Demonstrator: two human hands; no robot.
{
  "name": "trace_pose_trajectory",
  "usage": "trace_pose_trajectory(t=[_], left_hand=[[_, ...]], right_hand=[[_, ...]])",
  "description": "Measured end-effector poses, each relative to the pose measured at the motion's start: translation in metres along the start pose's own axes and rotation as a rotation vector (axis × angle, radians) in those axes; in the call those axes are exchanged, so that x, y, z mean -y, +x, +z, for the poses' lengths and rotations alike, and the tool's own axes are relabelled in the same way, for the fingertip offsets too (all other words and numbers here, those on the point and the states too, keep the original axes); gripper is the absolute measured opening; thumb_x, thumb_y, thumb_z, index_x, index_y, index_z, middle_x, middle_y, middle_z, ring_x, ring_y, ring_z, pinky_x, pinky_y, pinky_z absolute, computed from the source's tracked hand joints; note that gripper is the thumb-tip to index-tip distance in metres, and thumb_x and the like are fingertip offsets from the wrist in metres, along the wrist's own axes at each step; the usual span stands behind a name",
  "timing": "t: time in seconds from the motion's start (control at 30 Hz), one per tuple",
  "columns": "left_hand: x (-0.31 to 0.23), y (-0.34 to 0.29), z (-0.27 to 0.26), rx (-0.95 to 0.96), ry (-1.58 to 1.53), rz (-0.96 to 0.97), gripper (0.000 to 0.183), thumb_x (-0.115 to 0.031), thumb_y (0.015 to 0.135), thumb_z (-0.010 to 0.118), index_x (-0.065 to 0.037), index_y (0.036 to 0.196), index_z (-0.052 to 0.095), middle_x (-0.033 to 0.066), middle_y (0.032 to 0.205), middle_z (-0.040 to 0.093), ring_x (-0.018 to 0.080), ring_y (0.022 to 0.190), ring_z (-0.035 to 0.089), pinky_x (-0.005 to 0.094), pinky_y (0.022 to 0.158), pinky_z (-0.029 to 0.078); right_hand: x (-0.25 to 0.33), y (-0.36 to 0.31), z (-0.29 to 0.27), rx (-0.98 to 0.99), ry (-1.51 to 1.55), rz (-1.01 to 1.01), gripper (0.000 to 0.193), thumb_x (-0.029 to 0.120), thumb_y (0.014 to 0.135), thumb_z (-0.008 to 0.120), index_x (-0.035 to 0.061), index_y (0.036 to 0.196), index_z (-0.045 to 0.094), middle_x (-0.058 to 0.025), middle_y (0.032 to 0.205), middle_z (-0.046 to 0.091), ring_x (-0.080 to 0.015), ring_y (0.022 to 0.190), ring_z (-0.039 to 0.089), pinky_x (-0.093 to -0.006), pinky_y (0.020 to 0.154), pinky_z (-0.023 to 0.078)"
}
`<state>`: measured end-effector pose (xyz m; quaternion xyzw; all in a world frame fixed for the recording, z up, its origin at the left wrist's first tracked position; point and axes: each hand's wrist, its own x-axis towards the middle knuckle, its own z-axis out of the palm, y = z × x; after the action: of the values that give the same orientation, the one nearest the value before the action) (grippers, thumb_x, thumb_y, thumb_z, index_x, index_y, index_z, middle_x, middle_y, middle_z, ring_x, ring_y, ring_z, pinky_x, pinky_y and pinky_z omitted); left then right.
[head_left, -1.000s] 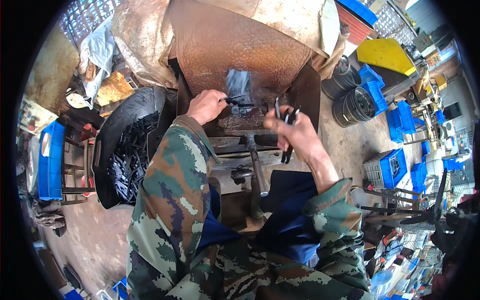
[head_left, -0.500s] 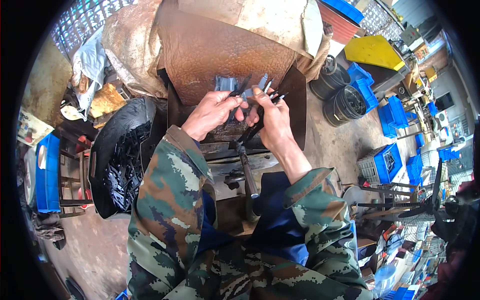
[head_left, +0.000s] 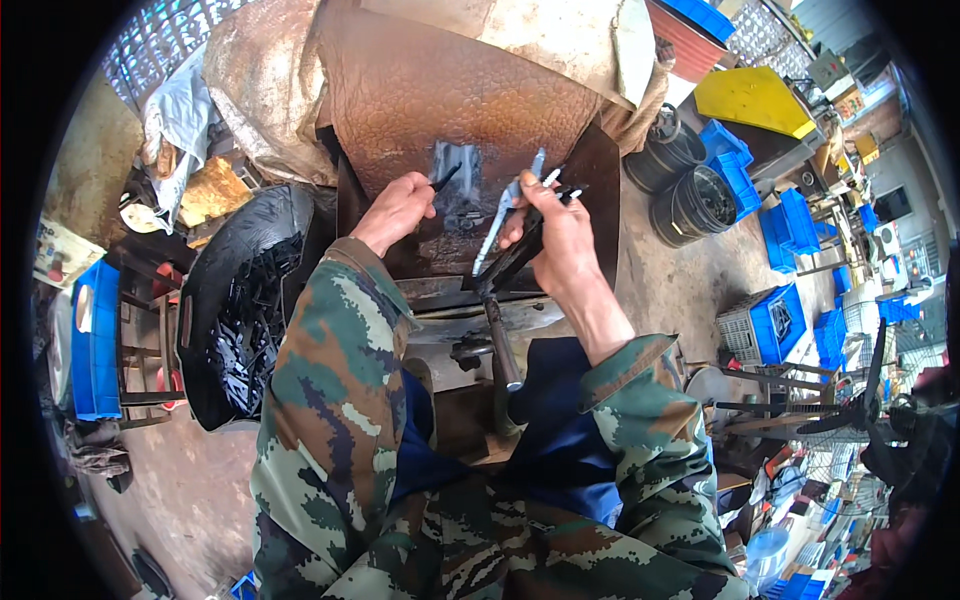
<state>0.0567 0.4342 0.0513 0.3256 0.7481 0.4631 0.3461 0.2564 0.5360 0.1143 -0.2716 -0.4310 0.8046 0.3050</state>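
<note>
My left hand is closed on a slim dark piece, whose narrow tip sticks out past the fingers over a shiny grey patch on the brown leathery sheet. To its right, my right hand is closed around several long narrow strips. One of these, a bright silvery strip, slants down toward me between thumb and fingers. Dark strips lie under it in the same grip, with ends poking out beyond the knuckles. The two hands are apart. Fingers hide most of each held piece.
A black tub of dark narrow pieces stands at my left. Black buckets and blue crates stand at the right. A metal bar rises before my knees. A black fan is at far right.
My hands have drawn apart; they were together over the strips. The left has moved left with a dark piece. The silvery strip now slants downward in my right hand.
</note>
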Motion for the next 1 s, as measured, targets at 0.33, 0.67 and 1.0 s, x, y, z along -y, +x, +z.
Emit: trace_pose_trajectory(t=[0.33, 0.67, 1.0], left_hand=[[0.027, 0.008, 0.012, 0.125, 0.279, 0.309, 0.026, -0.009, 0.088, 0.057, 0.001, 0.110, 0.068, 0.0168, 0.094, 0.069, 0.0282, 0.091, 0.066, 0.0370, 0.086, 0.050], [0.004, -0.009, 0.008, 0.111, 0.553, 0.384, 0.027, -0.009, 0.086, 0.060, 0.001, 0.109, 0.071, 0.0199, 0.102, 0.068, 0.0330, 0.099, 0.066, 0.0386, 0.089, 0.050], [-0.010, -0.019, -0.004, 0.002, 0.546, 0.286, 0.026, -0.017, 0.090, 0.063, 0.001, 0.106, 0.072, 0.0198, 0.100, 0.073, 0.0300, 0.093, 0.071, 0.0375, 0.084, 0.053]], right_hand=[[0.018, 0.007, -0.023, 0.026, 0.251, 0.068, 0.032, 0.028, 0.106, 0.049, -0.0010, 0.094, 0.054, -0.0146, 0.095, 0.065, -0.0311, 0.088, 0.070, -0.0426, 0.080, 0.061], [0.015, 0.010, -0.034, -0.174, 0.312, 0.085, 0.021, 0.024, 0.100, 0.062, 0.0038, 0.097, 0.057, -0.0087, 0.088, 0.061, -0.0257, 0.077, 0.067, -0.0459, 0.076, 0.060], [0.029, -0.018, -0.041, -0.004, -0.044, 0.073, 0.007, 0.010, 0.092, 0.061, 0.0031, 0.095, 0.061, -0.0041, 0.070, 0.056, -0.0120, 0.046, 0.045, -0.0311, 0.045, 0.040]])
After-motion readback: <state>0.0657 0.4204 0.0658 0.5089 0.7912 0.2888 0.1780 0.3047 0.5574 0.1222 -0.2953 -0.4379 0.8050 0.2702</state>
